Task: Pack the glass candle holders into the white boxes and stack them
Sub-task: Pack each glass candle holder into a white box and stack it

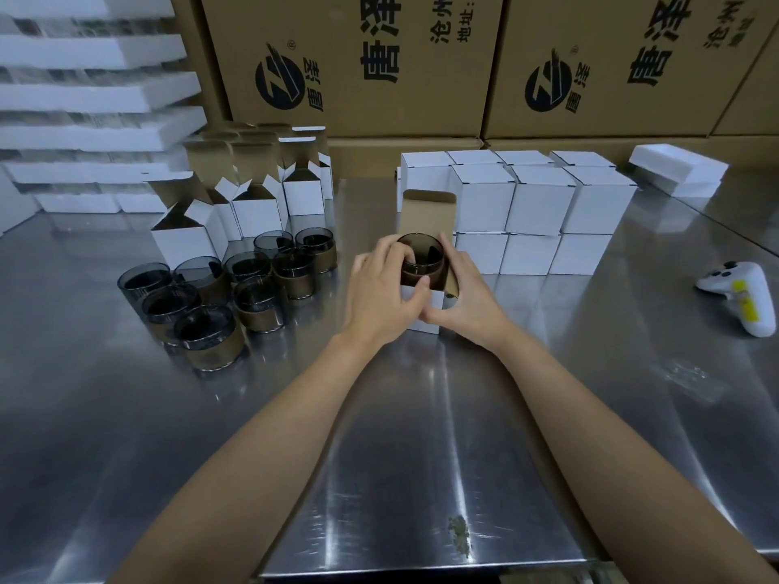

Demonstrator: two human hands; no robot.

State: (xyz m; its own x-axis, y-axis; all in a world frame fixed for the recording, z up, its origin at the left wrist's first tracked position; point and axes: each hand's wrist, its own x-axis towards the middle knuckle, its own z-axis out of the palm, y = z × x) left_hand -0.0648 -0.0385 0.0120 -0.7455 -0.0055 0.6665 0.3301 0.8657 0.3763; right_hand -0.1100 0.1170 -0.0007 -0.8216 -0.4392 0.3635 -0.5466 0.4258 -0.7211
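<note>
A dark glass candle holder stands partly sunk in an open white box at the table's middle, the box's lid flap upright behind it. My left hand grips the holder's rim and left side, thumb across the box front. My right hand grips the box's right side. Several more smoked glass holders stand in a cluster to the left. Behind them are several open white boxes. Closed white boxes are stacked two high behind my hands.
A white game controller lies on the steel table at the right. Large brown cartons line the back. White foam trays are piled at the far left, and a white foam block sits at the back right.
</note>
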